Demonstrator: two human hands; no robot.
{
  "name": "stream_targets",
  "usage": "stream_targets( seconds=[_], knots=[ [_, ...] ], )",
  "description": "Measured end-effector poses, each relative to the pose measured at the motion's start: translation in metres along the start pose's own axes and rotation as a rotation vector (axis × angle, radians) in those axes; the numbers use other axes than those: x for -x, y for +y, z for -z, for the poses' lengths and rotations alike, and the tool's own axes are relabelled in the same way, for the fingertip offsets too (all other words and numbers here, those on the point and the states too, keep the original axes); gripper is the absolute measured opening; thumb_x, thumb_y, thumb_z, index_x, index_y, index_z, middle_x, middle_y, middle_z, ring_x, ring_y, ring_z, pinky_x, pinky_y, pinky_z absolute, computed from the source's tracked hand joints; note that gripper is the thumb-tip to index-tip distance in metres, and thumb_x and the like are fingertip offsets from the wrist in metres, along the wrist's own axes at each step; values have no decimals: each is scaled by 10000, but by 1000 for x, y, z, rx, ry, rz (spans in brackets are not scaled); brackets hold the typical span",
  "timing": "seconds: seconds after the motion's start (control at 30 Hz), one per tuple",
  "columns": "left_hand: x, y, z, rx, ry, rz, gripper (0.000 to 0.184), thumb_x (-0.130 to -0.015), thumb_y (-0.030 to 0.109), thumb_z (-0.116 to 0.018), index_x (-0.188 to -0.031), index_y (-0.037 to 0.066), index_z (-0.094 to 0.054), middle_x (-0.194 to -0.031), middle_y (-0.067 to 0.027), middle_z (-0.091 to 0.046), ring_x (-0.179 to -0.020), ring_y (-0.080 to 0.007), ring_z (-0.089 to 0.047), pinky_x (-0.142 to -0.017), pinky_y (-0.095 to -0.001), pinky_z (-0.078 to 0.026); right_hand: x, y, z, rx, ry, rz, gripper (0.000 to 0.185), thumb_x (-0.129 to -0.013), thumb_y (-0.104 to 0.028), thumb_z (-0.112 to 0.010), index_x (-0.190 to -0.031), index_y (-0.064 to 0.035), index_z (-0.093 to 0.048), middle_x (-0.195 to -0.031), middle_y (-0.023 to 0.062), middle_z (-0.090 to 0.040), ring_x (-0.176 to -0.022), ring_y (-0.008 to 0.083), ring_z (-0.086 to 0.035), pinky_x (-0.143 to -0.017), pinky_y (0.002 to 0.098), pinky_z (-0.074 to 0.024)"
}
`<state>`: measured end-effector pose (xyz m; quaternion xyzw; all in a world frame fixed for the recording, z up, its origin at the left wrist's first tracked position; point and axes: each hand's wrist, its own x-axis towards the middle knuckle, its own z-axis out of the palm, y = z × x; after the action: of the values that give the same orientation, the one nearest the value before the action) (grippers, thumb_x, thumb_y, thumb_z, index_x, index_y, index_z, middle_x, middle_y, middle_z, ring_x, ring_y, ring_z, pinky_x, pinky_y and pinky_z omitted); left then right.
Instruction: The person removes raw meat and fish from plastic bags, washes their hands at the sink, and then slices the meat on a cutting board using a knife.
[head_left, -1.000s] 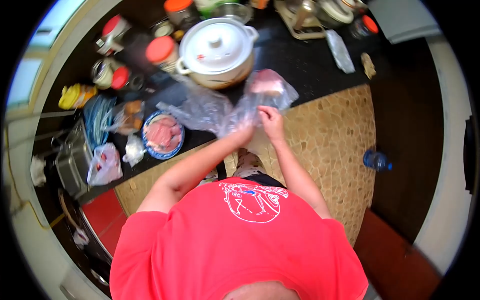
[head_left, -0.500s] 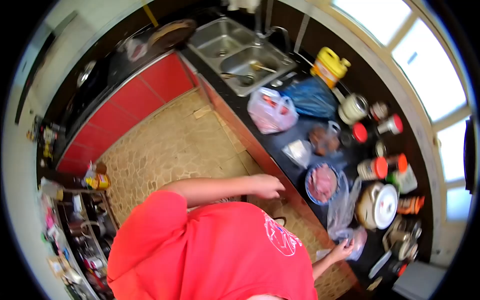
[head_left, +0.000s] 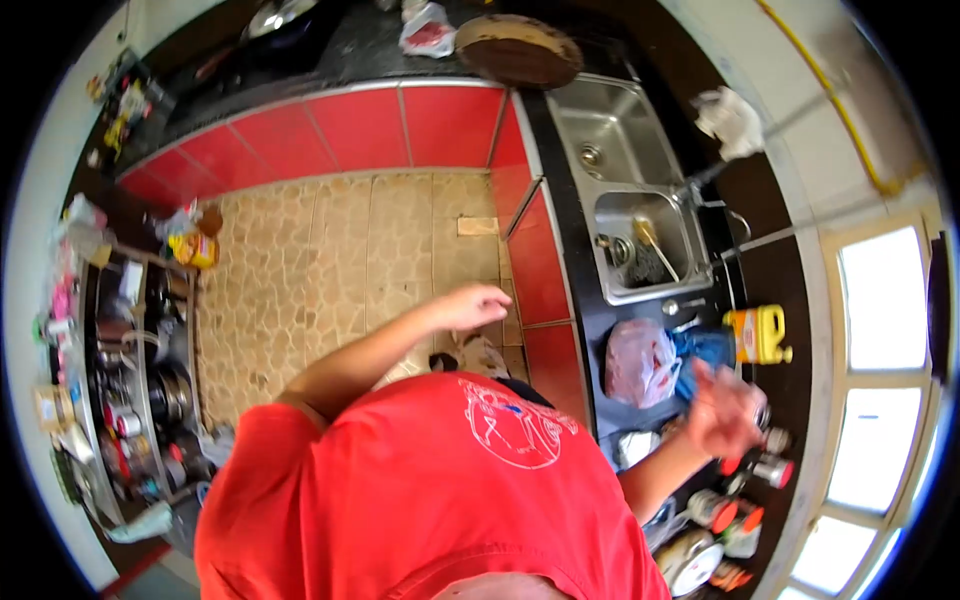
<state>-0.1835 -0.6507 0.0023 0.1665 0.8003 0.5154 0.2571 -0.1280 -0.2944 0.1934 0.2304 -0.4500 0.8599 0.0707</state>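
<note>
My left hand [head_left: 473, 307] is over the tiled floor, left of the counter edge, its fingers loosely stretched out and nothing visible in it. Blurred by motion, my right hand [head_left: 724, 412] is above the counter with its fingers spread and no object seen in it. Nearest to it are a whitish plastic bag [head_left: 640, 362] with reddish contents and a blue plastic bag [head_left: 704, 352]. A yellow jug [head_left: 757, 335] stands behind them. My right arm and hand partly cover the things below, among them a small white packet [head_left: 637, 447].
A double steel sink [head_left: 650, 240] holds utensils in its nearer basin. Red-lidded jars [head_left: 712, 510] and a white-lidded pot [head_left: 695, 570] stand at lower right. Red cabinets [head_left: 360, 128] line the far side, with a round brown board [head_left: 520, 52] above. A loaded rack [head_left: 145, 370] is at left.
The view has turned towards the sink and stove side. My right hand has let go of the clear plastic bag and moved over the counter by the whitish and blue bags.
</note>
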Motion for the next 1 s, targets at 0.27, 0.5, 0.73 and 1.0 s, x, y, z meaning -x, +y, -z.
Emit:
stream_targets(
  seconds=[0.27,0.5,0.73,1.0],
  knots=[
    [-28,-57,188,-97,284,326,343,-895,234,-546,-1175,38,-562,-1045,-116,-649,-968,-214,-607,-858,-320,-462,-194,26,-56,-438,-748,354,266,-785,-319,-666,-944,-116,-598,-853,36,-599,-897,213,-559,-837,421,-417],
    [-84,-90,290,201,390,382,352,-881,239,-571,-1153,15,-569,-935,-72,-641,-795,-145,-597,-755,-294,-480,-291,111,-64,-352,-536,246,242,-793,-283,-653,-949,-104,-604,-804,24,-585,-835,195,-559,-785,389,-424],
    [-188,-92,395,86,106,306,340,-886,255,-559,-1134,22,-577,-962,-66,-644,-785,-156,-617,-712,-302,-494,-315,151,-100,-166,-300,309,220,-802,-247,-641,-954,-91,-610,-755,12,-570,-773,177,-559,-734,357,-431],
    [-280,-82,484,25,22,165,353,-866,261,-578,-1140,38,-582,-910,-47,-639,-758,-129,-593,-661,-280,-476,-322,181,-151,19,-107,442,196,-812,-206,-627,-960,-77,-617,-699,-2,-553,-702,156,-560,-675,321,-440]
  ],
)
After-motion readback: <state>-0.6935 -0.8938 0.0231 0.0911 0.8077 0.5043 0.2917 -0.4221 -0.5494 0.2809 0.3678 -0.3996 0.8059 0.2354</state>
